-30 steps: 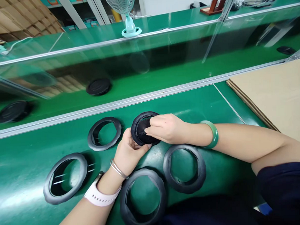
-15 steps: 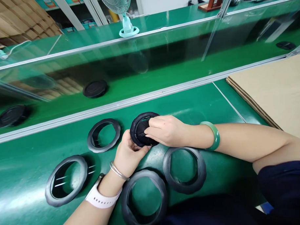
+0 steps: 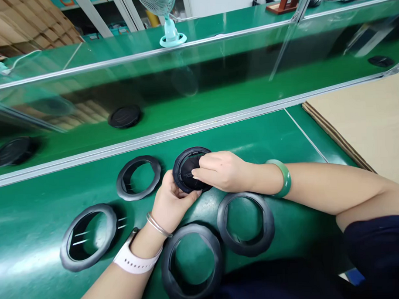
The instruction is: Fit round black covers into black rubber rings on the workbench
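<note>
**Black rubber ring: what have you got on the fingers, and where is it?**

Right hand has its fingers closed over the dark disc in the ring; left hand has its fingers curled against the underside; I read it as gripped by both, over the green belt.

**Anything close by?**

I see four more rings lying around the hands on that belt; none touches it.

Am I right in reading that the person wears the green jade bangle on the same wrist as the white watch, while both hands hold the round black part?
No. The head view shows the jade bangle on the right wrist, while the white watch is on the left wrist. The left hand and right hand do both hold the round black part.
</note>
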`<act>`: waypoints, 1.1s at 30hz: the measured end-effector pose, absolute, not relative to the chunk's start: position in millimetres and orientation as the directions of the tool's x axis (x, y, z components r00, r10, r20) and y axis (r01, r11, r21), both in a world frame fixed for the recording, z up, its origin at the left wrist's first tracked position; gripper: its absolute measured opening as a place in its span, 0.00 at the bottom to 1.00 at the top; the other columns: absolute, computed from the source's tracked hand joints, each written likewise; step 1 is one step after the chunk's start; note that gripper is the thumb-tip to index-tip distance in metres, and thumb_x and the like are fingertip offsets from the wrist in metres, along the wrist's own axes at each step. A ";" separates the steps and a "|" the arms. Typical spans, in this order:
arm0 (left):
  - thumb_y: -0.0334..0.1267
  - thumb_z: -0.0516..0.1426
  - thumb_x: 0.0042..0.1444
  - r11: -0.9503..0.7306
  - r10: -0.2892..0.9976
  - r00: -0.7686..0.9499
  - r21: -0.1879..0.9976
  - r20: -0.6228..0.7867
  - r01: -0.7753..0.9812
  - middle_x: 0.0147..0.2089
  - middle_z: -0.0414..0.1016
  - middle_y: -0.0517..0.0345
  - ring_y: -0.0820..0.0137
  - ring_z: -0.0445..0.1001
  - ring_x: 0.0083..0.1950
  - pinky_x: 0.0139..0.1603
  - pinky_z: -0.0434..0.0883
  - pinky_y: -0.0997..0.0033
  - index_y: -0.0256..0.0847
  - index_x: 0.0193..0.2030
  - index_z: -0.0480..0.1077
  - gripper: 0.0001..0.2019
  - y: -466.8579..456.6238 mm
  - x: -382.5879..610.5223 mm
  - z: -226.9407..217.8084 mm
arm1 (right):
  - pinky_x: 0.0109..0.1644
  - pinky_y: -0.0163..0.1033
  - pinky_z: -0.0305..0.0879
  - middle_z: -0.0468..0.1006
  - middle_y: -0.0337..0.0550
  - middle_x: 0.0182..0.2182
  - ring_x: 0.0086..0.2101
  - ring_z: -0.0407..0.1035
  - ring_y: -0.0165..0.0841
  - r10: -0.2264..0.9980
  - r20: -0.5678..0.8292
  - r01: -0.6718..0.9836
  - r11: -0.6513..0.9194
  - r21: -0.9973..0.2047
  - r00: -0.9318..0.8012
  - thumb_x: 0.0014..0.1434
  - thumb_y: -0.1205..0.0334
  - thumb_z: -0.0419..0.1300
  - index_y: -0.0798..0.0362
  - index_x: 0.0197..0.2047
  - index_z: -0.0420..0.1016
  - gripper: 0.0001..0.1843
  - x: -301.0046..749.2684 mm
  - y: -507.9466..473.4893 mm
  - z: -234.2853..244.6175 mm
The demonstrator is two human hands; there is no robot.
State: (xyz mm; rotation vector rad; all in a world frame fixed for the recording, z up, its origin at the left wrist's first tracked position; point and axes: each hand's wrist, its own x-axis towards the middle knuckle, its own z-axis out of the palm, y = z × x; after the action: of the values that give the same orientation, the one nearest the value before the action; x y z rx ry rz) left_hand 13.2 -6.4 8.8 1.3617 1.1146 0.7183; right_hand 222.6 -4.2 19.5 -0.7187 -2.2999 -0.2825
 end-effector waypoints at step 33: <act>0.38 0.73 0.38 0.154 0.918 0.326 0.961 -0.225 0.231 0.37 0.76 0.62 0.69 0.79 0.36 0.34 0.77 0.72 0.41 0.44 0.60 0.30 -4.9 14.6 12.1 | 0.43 0.43 0.68 0.70 0.51 0.40 0.39 0.66 0.40 0.711 0.379 0.701 0.686 -0.193 -0.592 0.68 0.71 0.59 0.62 0.47 0.72 0.05 212.5 -7.9 24.4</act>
State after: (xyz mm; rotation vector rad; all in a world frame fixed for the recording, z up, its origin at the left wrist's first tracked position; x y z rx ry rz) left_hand 14.6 -4.9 12.1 1.3530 1.1657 0.7015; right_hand 212.5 -7.9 24.4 -1.0966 -2.4707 0.0319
